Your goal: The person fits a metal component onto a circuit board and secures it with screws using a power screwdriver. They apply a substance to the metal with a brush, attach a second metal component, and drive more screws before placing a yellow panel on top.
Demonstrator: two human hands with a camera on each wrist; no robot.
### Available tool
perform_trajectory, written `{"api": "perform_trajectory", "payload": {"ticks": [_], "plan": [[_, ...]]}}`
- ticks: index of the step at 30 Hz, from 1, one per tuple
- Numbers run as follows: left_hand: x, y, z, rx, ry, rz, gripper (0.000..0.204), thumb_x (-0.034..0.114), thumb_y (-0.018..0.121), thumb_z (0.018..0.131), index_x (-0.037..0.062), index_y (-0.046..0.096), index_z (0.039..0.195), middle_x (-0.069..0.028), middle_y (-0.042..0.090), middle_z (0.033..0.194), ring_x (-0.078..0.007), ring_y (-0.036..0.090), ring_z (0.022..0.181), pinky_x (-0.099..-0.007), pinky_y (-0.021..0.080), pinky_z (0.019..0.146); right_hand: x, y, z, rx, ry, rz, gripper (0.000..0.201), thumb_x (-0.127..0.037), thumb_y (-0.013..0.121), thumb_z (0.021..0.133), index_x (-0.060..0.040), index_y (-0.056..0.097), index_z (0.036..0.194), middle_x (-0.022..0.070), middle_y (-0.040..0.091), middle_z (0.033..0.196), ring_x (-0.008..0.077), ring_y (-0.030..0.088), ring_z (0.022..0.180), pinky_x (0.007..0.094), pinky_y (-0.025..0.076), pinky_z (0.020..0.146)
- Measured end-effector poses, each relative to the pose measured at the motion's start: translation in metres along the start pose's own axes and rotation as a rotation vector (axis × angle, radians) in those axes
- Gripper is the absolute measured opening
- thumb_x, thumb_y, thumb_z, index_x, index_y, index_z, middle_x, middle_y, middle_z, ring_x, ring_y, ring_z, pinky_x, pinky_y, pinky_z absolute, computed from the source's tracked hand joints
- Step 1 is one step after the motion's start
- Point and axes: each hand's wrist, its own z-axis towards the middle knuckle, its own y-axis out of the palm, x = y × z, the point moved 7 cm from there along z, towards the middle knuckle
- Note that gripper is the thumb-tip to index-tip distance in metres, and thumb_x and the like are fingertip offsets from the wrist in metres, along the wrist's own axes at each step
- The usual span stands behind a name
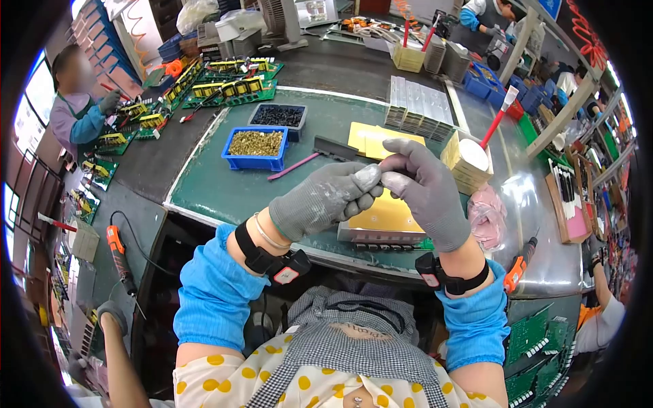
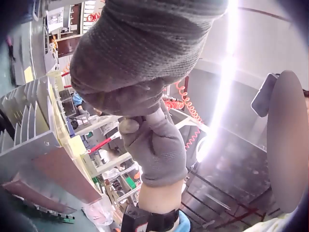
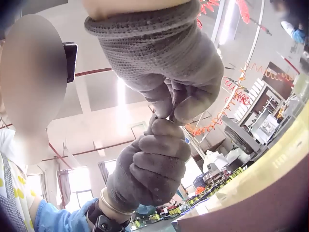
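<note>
Gloves of grey knit cover both hands, which meet in the air above the near edge of the green worktop (image 1: pixel 224 183). The left hand (image 1: pixel 320 204) comes in from eight o'clock with its fingers (image 1: pixel 360 182) curled and pinching a small pale piece (image 1: pixel 378 178) at the tips. The right hand (image 1: pixel 425 194) comes in from five o'clock, its fingers (image 1: pixel 394 182) bent in against the same piece from the other side, index finger arched over the top. The piece sits right where the two sets of fingertips touch, at about the centre of the head view; it is almost wholly hidden by the gloves, so its shape, its long axis and the way it points cannot be told. From the right wrist view the two hands (image 3: pixel 159 116) are stacked fingertip to fingertip, with only a thin sliver showing between them. Below the hands on the worktop lies a yellow sheet (image 1: pixel 388 214) on a grey tray (image 1: pixel 381 236). At eleven o'clock from the hands stands a blue bin (image 1: pixel 256 146) of brass-coloured parts, with a dark bin (image 1: pixel 277 117) of black parts just behind it. At one o'clock a red-handled brush (image 1: pixel 495 122) leans out of a round pot (image 1: pixel 469 160).
</note>
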Motion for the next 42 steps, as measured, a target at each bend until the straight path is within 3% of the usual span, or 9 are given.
{"api": "perform_trajectory", "payload": {"ticks": [14,24,26,27,30,31,37,40,42], "plan": [[-0.002,-0.001,0.016,-0.038,-0.022,-0.032,0.041,0.049,0.051,0.101,0.0081,0.059,0.1,0.0077,0.05,0.074,0.0008,0.039,0.055,-0.0134,0.032,0.048,0.014,-0.002,0.0,0.086,-0.01,0.12,0.038,0.0,0.063,0.09,0.0022,0.056,0.127,0.007,0.069,0.099,0.0106,0.063,0.091,0.0237,0.051,0.083],[-0.013,-0.008,0.027,0.149,0.0,-0.06,0.04,0.048,0.054,0.1,0.009,0.06,0.101,0.0054,0.052,0.077,-0.0007,0.042,0.058,-0.0153,0.035,0.05,0.019,-0.008,0.001,0.129,0.083,0.016,0.034,-0.005,0.068,0.085,0.0026,0.056,0.116,0.0078,0.068,0.089,0.0117,0.064,0.087,0.0262,0.052,0.078],[-0.02,-0.022,0.031,0.216,0.014,-0.181,0.036,0.046,0.057,0.099,0.0097,0.06,0.101,0.0045,0.052,0.079,-0.0012,0.043,0.06,-0.0164,0.036,0.051,0.02,-0.011,0.005,0.095,0.116,-0.058,0.034,-0.005,0.066,0.084,0.0009,0.056,0.116,0.0087,0.068,0.087,0.0151,0.066,0.083,0.0293,0.052,0.075],[-0.02,-0.027,0.03,0.2,0.005,-0.379,0.025,0.029,0.056,0.1,0.0056,0.06,0.108,-0.0002,0.059,0.088,-0.0052,0.055,0.069,-0.0193,0.046,0.058,0.021,-0.012,0.008,0.076,0.132,-0.095,0.034,-0.005,0.066,0.084,0.0,0.056,0.116,0.0092,0.068,0.087,0.0168,0.067,0.081,0.0308,0.052,0.074],[-0.024,-0.043,0.025,0.251,0.304,-0.852,0.022,0.013,0.053,0.1,0.0003,0.058,0.118,-0.006,0.063,0.1,-0.0118,0.064,0.086,-0.0238,0.056,0.069,0.034,-0.01,0.011,0.033,0.067,-0.387,0.032,-0.005,0.063,0.085,-0.0034,0.056,0.117,0.0124,0.069,0.088,0.026,0.068,0.08,0.0372,0.053,0.074],[-0.027,-0.047,0.02,0.207,0.328,-0.91,0.027,0.003,0.048,0.099,-0.0029,0.054,0.125,-0.0102,0.063,0.11,-0.0173,0.065,0.096,-0.0268,0.059,0.078,0.038,-0.007,0.013,0.01,0.071,-0.449,0.032,-0.005,0.063,0.086,-0.0041,0.056,0.116,0.0131,0.069,0.089,0.0284,0.068,0.082,0.039,0.053,0.075],[-0.047,-0.061,0.015,0.034,0.294,-0.967,0.026,0.005,0.048,0.1,-0.0018,0.055,0.124,-0.0109,0.063,0.111,-0.0148,0.064,0.09,-0.0215,0.057,0.072,0.049,0.013,0.021,-0.043,0.039,-0.75,0.025,-0.008,0.061,0.087,-0.0052,0.057,0.112,0.0158,0.069,0.088,0.0351,0.068,0.086,0.044,0.053,0.076],[-0.046,-0.062,0.012,0.026,0.302,-0.907,0.026,0.006,0.048,0.101,-0.0004,0.055,0.125,-0.0106,0.064,0.111,-0.0135,0.064,0.088,-0.0209,0.056,0.071,0.052,0.016,0.023,-0.052,0.013,-0.847,0.024,-0.009,0.061,0.087,-0.0047,0.058,0.111,0.0169,0.069,0.088,0.0351,0.068,0.085,0.0434,0.053,0.075],[-0.044,-0.061,0.008,0.134,0.275,-0.881,0.026,0.007,0.049,0.101,0.0002,0.055,0.125,-0.0095,0.064,0.11,-0.013,0.064,0.088,-0.0214,0.056,0.071,0.052,0.02,0.024,-0.081,0.05,-0.874,0.023,-0.011,0.061,0.089,-0.006,0.057,0.111,0.0198,0.069,0.09,0.0372,0.068,0.088,0.0467,0.052,0.078]]}}
